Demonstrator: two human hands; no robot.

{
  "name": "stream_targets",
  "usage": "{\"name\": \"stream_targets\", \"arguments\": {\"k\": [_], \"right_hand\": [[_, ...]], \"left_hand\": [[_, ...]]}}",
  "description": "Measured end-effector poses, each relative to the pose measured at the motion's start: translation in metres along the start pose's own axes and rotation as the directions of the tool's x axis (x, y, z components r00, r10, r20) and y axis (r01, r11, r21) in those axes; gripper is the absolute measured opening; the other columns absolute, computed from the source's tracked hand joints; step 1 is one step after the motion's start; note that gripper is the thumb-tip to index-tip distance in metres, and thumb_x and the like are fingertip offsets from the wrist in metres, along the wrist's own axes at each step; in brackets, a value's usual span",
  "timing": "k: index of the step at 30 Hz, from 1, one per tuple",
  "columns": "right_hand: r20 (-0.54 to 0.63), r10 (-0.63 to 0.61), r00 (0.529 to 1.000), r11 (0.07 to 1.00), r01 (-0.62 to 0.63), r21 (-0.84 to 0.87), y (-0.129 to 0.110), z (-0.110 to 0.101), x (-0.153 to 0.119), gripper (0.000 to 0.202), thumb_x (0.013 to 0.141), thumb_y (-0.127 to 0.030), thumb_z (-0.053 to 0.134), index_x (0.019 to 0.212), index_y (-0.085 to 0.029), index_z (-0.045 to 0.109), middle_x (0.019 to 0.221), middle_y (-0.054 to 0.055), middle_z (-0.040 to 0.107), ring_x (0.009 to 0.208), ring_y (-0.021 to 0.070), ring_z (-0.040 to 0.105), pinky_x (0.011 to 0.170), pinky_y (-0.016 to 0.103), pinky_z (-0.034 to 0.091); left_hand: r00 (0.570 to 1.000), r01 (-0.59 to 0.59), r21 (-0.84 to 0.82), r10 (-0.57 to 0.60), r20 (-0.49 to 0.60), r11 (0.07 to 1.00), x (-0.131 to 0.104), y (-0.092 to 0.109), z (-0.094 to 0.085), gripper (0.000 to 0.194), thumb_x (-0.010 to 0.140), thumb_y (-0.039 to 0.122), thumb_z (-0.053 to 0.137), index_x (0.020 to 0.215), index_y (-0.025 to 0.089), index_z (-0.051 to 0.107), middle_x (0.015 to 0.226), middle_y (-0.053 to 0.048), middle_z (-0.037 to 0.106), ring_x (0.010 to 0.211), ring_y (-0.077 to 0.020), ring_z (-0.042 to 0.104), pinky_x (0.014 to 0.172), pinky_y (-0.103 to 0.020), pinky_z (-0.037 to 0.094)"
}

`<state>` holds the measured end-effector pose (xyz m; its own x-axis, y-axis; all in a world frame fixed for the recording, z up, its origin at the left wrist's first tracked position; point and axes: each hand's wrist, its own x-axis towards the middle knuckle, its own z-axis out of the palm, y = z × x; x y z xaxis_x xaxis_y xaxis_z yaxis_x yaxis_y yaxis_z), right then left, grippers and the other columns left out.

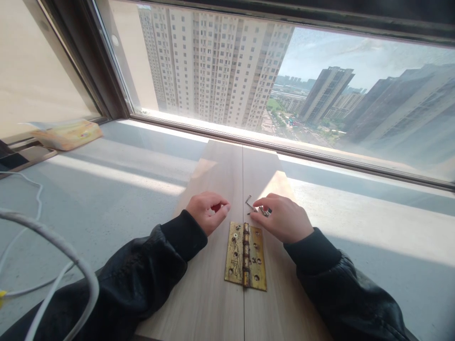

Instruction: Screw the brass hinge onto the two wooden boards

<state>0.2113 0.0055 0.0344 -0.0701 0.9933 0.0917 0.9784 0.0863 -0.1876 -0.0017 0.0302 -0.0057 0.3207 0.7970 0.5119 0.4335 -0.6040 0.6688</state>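
Observation:
A worn brass-coloured hinge (246, 258) lies opened flat across the seam between two pale wooden boards (213, 303). A screw (235, 236) sits in a hole of its left leaf, with what looks like another above it. My left hand (209, 210) hovers left of the hinge's upper edge, thumb and forefinger pinched; anything between the tips is too small to make out. Beyond the hinge, several loose screws (263, 211) lie on the right board. My right hand (284, 215) reaches over them, thumb and forefinger slightly apart around the screws, partly hiding them.
The boards rest on a pale windowsill (149, 156), their far ends near the window frame (284, 151). A tissue pack (67, 135) lies at the far left corner. White cables (81, 265) loop in front of my left sleeve.

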Motion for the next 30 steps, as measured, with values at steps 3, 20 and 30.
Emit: {"name": "stream_targets", "arguments": {"k": [3,20,30], "right_hand": [[0.049,-0.024,0.998,1.000,0.024,0.001,-0.003,0.002,0.000,0.014,0.080,-0.034,0.061,0.084,-0.024,0.070,0.083,0.000,0.065,0.076,0.0173,0.058,0.063,0.031,0.041],[-0.050,-0.215,0.975,0.881,0.216,0.421,-0.030,-0.020,-0.015,0.012,0.083,-0.031,0.058,0.080,-0.020,0.063,0.072,-0.001,0.065,0.059,0.0108,0.054,0.057,0.025,0.042],[-0.025,-0.196,0.980,0.734,0.163,0.659,-0.043,-0.013,-0.022,0.014,0.077,-0.032,0.061,0.077,-0.018,0.061,0.069,0.003,0.064,0.060,0.0136,0.054,0.058,0.028,0.044]], "left_hand": [[1.000,0.000,0.001,0.000,0.008,1.000,0.000,0.000,0.000,0.019,0.079,0.022,0.056,0.071,0.014,0.071,0.064,-0.004,0.067,0.059,-0.0125,0.054,0.059,-0.026,0.044],[0.983,-0.177,-0.166,0.181,0.012,0.970,-0.002,0.001,0.001,0.026,0.073,0.037,0.072,0.084,0.014,0.068,0.066,-0.002,0.064,0.060,-0.0115,0.053,0.059,-0.024,0.045],[0.979,-0.164,-0.371,0.197,0.051,0.914,-0.005,0.007,-0.002,0.022,0.084,0.029,0.060,0.070,0.013,0.065,0.063,-0.004,0.063,0.057,-0.0095,0.052,0.055,-0.022,0.042]]}}
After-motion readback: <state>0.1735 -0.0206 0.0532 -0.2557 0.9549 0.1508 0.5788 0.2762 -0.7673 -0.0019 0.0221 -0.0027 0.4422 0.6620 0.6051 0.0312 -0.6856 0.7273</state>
